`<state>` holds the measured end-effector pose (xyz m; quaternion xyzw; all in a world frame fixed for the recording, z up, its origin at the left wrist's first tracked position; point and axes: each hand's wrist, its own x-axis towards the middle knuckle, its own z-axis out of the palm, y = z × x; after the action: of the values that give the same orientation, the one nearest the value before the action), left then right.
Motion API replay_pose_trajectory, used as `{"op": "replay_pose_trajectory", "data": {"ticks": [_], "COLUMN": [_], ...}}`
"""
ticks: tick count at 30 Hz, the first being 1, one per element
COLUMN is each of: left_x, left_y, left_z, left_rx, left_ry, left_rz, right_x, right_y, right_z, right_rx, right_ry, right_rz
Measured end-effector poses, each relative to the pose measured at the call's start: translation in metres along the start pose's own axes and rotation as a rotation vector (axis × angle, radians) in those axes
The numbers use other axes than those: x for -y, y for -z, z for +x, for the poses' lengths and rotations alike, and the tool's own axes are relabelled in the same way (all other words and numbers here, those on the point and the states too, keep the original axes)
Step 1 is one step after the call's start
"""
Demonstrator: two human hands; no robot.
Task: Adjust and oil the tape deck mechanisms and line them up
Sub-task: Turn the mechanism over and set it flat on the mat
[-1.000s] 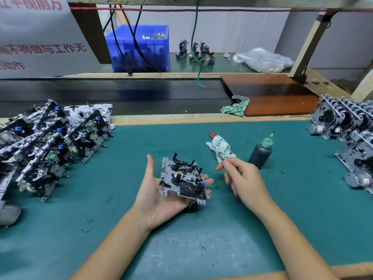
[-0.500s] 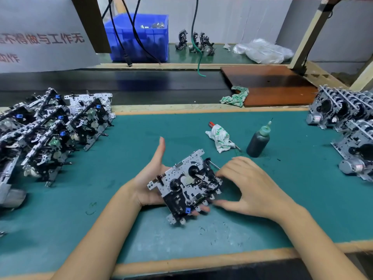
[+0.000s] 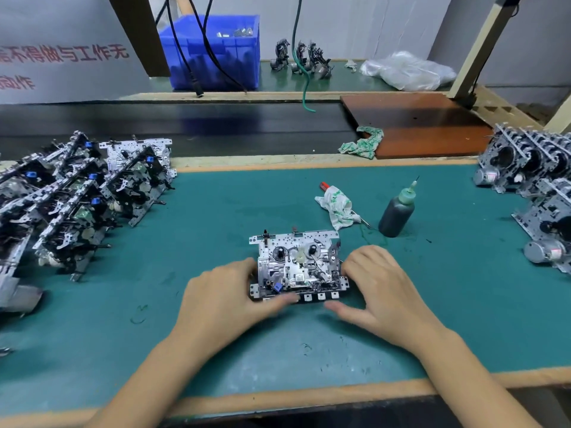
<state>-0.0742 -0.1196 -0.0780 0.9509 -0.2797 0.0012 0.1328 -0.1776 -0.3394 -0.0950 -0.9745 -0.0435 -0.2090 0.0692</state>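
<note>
At frame centre, a silver metal tape deck mechanism [image 3: 299, 267] sits between the left hand [image 3: 225, 299] and right hand [image 3: 381, 290], both gripping its sides.

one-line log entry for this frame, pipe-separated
stage: adjusting | tape deck mechanism flat on mat | left hand grips left edge | right hand grips right edge | oil bottle upright, untouched

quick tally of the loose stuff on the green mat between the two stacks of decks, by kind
tape deck: 1, gripped by left hand and right hand
oil bottle: 1
rag-wrapped tool: 1
total: 3
</note>
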Motion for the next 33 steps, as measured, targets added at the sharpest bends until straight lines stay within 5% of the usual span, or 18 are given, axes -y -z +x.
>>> {"op": "replay_pose_trajectory", "data": {"ticks": [6, 15, 24, 33], "left_x": [-0.012, -0.010, 0.002, 0.005], "left_y": [-0.008, -0.015, -0.018, -0.018], "left_z": [-0.005, -0.004, -0.002, 0.000], "left_rx": [-0.268, -0.461, -0.318, -0.406], "left_ry": [-0.145, -0.206, -0.426, -0.433], "left_rz": [0.024, 0.015, -0.080, -0.008], "right_x": [0.001, 0.002, -0.002, -0.004], "right_y": [-0.006, -0.011, -0.009, -0.006], "right_z": [0.002, 0.002, 0.001, -0.001], "right_rx": [-0.148, -0.194, -0.174, -0.128], "right_ry": [0.032, -0.001, -0.029, 0.011], "right_rz": [-0.087, -0.027, -0.069, 0.070]}}
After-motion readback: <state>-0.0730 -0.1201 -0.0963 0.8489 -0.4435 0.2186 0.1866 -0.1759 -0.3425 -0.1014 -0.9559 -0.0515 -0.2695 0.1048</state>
